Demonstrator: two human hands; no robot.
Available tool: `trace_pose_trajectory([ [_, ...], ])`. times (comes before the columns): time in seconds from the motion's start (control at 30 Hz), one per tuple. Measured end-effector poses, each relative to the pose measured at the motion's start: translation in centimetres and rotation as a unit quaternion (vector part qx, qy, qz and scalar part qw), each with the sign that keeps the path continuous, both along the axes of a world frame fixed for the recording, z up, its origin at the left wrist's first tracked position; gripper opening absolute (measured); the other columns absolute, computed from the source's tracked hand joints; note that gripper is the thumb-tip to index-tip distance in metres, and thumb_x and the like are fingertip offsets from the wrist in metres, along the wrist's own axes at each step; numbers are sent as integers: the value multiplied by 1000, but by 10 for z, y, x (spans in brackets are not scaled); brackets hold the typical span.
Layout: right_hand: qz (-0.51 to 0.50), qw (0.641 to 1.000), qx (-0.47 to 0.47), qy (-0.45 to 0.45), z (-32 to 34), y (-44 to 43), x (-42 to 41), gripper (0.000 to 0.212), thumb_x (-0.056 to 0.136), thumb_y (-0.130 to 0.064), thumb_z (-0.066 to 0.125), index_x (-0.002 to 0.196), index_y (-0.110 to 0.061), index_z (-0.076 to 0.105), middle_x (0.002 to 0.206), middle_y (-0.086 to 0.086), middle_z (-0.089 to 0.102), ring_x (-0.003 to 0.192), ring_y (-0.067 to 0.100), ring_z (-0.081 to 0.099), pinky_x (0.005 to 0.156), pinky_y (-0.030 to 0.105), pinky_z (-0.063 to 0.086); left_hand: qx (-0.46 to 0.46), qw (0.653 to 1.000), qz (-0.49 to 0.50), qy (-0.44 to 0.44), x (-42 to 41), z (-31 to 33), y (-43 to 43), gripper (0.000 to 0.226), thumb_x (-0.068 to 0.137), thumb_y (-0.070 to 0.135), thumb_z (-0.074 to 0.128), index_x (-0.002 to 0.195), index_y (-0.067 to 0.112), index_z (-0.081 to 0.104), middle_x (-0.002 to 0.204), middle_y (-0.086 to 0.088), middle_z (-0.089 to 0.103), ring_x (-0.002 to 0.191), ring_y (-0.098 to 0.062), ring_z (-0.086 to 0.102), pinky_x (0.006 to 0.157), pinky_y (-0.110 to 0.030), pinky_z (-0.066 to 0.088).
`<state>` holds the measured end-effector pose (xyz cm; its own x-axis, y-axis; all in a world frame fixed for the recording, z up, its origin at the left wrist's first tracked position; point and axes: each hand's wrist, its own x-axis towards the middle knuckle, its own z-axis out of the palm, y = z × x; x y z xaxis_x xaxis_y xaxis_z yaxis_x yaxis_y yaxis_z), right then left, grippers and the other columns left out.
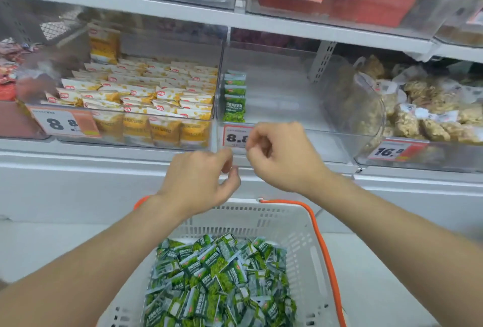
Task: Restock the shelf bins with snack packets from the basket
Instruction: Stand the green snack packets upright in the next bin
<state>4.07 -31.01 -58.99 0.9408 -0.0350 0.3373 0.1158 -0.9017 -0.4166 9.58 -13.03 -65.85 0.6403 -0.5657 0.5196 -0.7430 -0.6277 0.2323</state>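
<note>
A white basket (292, 224) with orange handles sits below the shelf, heaped with green snack packets (219, 279). Above it a clear shelf bin (287, 97) holds one short row of the same green packets (234, 97) against its left wall; the rest of its floor is bare. My left hand (201, 180) and my right hand (282, 154) hover side by side in front of the bin's front edge, between basket and bin. The fingers of both are loosely curled and I see no packet in either.
To the left, a clear bin (136, 91) is packed with yellow and white packets. To the right, a rounded bin (431, 115) holds brown snack bags. Price tags hang on the bin fronts. A further shelf of bins runs overhead.
</note>
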Motion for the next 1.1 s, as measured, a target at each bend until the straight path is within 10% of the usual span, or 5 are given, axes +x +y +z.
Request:
trace_pose_trajectory([
  [0.33,172,861,-287,382,-124,12,-102,19,95,-15,50,77,-18,45,75,2,44,67,25,52,58,34,46,558,760,-197,271,-73,-132,8,21,105,20,45,92,16,60,84,-3,60,74,-25,58,67,-42,55],
  [0.5,246,791,-323,458,-154,27,-123,8,98,-7,51,98,-11,58,80,4,50,61,19,49,48,31,39,641,696,-207,248,-98,-189,27,73,98,-6,53,161,19,25,166,-18,22,109,-39,65,76,-43,57],
  [0.67,281,770,-337,464,-159,37,-127,5,100,-8,53,101,-13,54,79,3,46,63,19,50,55,34,47,677,657,-235,232,-114,-218,31,103,98,-7,58,164,47,-1,173,-16,-12,145,-53,32,109,-59,43],
  [0.8,275,778,-343,449,-162,35,-123,15,100,-6,51,109,-12,61,81,3,52,61,18,50,46,31,38,674,659,-250,222,-118,-239,36,85,98,3,66,165,30,20,169,-15,7,145,-55,27,116,-62,34],
  [1.1,277,773,-355,447,-160,32,-109,17,101,-9,52,115,-12,61,79,2,43,62,17,49,50,32,42,556,737,-214,320,-106,-222,32,62,92,-5,65,146,13,40,128,-16,52,100,-34,64,70,-42,50],
])
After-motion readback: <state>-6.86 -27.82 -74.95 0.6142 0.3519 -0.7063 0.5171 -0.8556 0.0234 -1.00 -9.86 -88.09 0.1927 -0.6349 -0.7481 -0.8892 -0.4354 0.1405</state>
